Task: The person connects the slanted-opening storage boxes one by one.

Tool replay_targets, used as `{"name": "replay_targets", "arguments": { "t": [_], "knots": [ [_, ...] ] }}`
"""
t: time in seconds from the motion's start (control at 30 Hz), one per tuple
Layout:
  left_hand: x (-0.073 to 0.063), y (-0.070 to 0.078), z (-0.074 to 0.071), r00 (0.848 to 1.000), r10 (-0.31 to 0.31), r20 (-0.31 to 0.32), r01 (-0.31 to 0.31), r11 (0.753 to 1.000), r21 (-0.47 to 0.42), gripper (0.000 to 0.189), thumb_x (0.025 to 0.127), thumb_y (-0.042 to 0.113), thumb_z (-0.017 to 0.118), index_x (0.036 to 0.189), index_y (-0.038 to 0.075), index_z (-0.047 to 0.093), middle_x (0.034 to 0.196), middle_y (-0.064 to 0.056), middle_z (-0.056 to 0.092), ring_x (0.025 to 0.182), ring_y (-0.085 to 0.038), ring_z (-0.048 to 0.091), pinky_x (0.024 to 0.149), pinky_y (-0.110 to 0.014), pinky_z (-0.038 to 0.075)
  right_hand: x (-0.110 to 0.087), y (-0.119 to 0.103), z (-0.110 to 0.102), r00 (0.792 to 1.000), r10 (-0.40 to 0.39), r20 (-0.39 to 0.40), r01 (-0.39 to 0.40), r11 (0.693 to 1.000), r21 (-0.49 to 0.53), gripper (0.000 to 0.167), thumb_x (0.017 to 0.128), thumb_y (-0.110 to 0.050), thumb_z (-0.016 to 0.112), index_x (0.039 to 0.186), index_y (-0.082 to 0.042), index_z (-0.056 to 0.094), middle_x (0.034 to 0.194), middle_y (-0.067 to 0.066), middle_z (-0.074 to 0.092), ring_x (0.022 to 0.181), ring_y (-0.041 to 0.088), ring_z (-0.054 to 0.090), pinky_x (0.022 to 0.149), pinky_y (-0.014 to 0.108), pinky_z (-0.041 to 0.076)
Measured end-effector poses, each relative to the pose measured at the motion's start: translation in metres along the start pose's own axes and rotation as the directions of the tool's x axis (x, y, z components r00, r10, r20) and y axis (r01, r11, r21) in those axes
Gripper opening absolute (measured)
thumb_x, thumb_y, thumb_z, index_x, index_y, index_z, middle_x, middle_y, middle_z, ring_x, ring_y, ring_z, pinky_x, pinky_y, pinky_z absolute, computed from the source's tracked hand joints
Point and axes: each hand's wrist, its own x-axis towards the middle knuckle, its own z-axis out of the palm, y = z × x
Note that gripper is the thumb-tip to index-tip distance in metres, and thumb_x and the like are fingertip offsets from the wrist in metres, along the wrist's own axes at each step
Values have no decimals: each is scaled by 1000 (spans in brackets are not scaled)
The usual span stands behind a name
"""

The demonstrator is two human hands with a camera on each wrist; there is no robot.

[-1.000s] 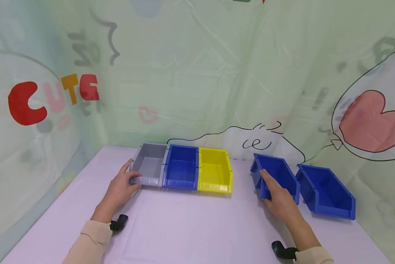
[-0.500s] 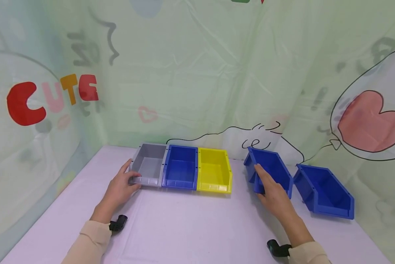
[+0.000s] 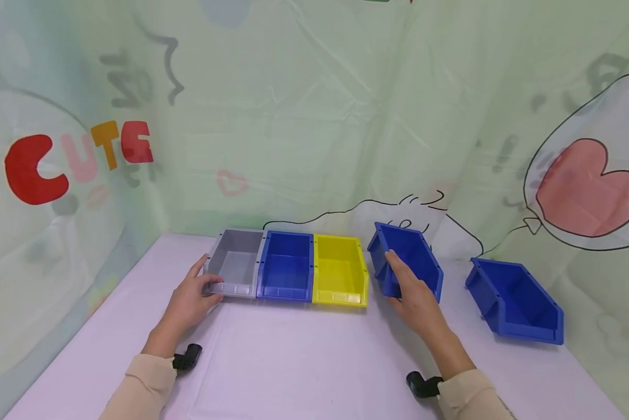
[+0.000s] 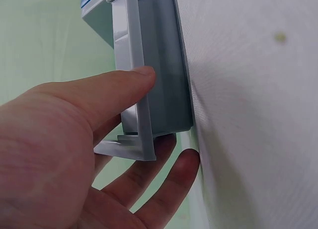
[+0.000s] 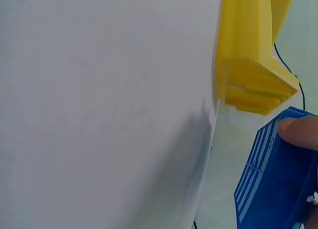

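Gripping a tilted blue bin (image 3: 406, 259), right hand (image 3: 414, 294) reaches forward.

On the table (image 3: 304, 361), three bins stand in a row at the back edge, side walls touching: one at 11 o'clock (image 3: 234, 262), one at 12 (image 3: 287, 266), one just right of it (image 3: 339, 270). A fourth bin (image 3: 414, 259), tilted, sits just beside that last one, at 1 o'clock. A fifth bin (image 3: 516, 300) lies well apart at 2 o'clock. The backdrop (image 3: 314, 116) rises behind them all.

The left hand (image 3: 191, 297) is at the first bin's front left corner; the right hand (image 3: 414, 297) is at the tilted bin's front.
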Motion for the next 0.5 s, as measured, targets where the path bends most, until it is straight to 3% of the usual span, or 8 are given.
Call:
{"name": "replay_targets", "arguments": {
  "t": [0.5],
  "knots": [
    [0,-1,1,1000,-3,-3,3,1000,-2,33,90,12,77,122,3,72,171,-20,20,146,-56,36,113,-69,36,11,-9,10,1000,7,-8,-7,1000,8,102,85,4,79,165,-19,21,169,17,31,138,48,51,111,63,42]
  ]
}}
